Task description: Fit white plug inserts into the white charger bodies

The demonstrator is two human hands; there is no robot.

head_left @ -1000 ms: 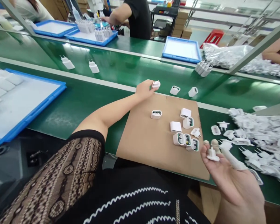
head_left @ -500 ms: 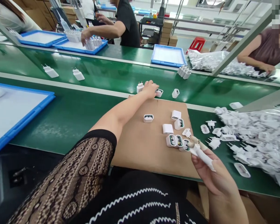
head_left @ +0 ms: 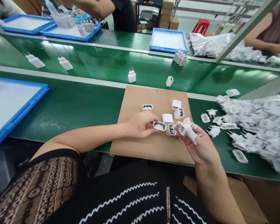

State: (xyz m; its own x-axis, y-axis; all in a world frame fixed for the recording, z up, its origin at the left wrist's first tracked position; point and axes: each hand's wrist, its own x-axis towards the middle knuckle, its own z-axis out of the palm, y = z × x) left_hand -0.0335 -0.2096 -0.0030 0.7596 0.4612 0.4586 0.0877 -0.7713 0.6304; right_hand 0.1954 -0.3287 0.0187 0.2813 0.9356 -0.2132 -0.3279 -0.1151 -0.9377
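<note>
My left hand (head_left: 141,124) is closed on a white charger housing (head_left: 160,125), its open end turned toward me. My right hand (head_left: 202,144) has white coverings on some fingers and pinches a small white plug cap (head_left: 182,128); the grip is partly hidden. Between the hands and just behind them, other white charger housings stand or lie on a brown cardboard sheet (head_left: 133,146): an open one (head_left: 147,107), one lying on its side (head_left: 167,118), and another with circuit parts showing (head_left: 179,113). One more open housing (head_left: 171,130) sits between my two hands, partly covered.
A heap of white plug caps (head_left: 259,124) spills from a plastic bag at the right. Beyond the cardboard, the green belt (head_left: 95,67) carries a finished-looking charger (head_left: 132,76) and an open housing (head_left: 169,81). A blue-rimmed tray (head_left: 43,91) lies left. Co-workers sit across.
My left hand has come back from the belt to the cardboard with a charger housing. My right hand has lifted slightly and moved left, close to it. The view has tilted down.
</note>
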